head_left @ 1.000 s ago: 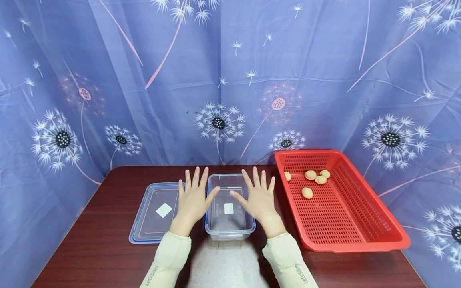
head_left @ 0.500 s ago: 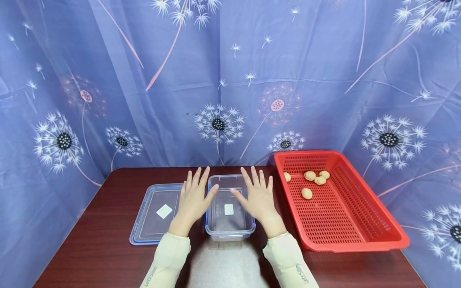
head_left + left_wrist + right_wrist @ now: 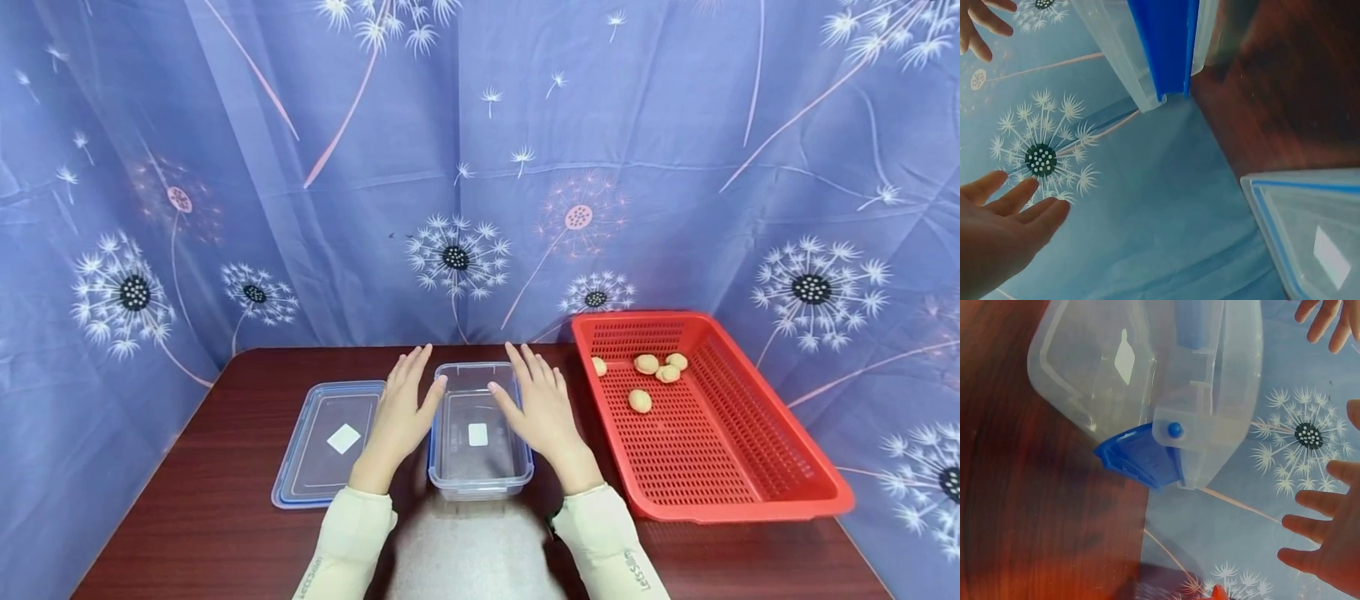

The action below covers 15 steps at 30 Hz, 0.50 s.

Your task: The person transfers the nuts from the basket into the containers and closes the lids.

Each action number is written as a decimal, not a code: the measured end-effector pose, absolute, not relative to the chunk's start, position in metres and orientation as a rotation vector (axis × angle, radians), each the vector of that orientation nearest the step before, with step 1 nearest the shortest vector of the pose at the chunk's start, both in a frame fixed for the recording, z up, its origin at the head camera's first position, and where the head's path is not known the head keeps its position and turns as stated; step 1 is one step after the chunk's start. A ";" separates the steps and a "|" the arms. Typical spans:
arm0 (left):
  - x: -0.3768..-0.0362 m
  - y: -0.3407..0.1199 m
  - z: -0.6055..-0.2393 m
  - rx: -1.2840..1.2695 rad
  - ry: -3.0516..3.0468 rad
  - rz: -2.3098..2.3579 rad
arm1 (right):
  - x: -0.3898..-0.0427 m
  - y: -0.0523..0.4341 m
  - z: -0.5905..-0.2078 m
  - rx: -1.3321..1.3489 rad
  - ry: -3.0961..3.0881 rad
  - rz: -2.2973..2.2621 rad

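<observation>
A clear plastic box (image 3: 478, 433) with blue clips stands on the dark wooden table (image 3: 210, 525) between my hands. My left hand (image 3: 403, 404) is held flat and open along the box's left side, its thumb near the rim. On the other side my right hand (image 3: 538, 402) mirrors it, fingers straight and together. In the left wrist view the left hand (image 3: 997, 234) is apart from the box (image 3: 1147, 56). The right wrist view shows the right hand (image 3: 1329, 544) away from the box (image 3: 1147, 381) and its blue clip (image 3: 1141, 456). Neither hand holds anything.
The box's clear lid (image 3: 333, 442) with a blue rim lies flat just left of my left hand. A red perforated basket (image 3: 720, 450) at the right holds several tan round nuts (image 3: 639, 401) near its far end. A blue dandelion-print cloth hangs behind and beside the table.
Both hands went from spread fingers hovering over the box to fingers drawn together. They have turned more on edge and shifted slightly forward along the box's sides.
</observation>
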<state>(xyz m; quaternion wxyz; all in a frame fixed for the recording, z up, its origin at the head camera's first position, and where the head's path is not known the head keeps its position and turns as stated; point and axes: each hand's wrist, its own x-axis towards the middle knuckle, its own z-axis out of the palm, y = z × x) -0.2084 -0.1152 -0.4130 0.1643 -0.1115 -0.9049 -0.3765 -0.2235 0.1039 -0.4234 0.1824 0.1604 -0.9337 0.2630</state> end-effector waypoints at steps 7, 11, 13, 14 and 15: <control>-0.210 -0.114 -0.416 -0.292 -2.434 -1.340 | -0.225 0.105 -0.421 0.482 -2.588 0.834; -0.213 -0.112 -0.421 -0.263 -2.321 -1.515 | -0.224 0.105 -0.420 0.501 -2.558 0.867; -0.214 -0.111 -0.425 -0.253 -2.260 -1.614 | -0.222 0.105 -0.420 0.502 -2.548 0.870; -0.215 -0.111 -0.427 -0.239 -2.231 -1.670 | -0.222 0.106 -0.420 0.499 -2.549 0.870; -0.216 -0.110 -0.429 -0.223 -2.204 -1.719 | -0.221 0.106 -0.420 0.496 -2.548 0.875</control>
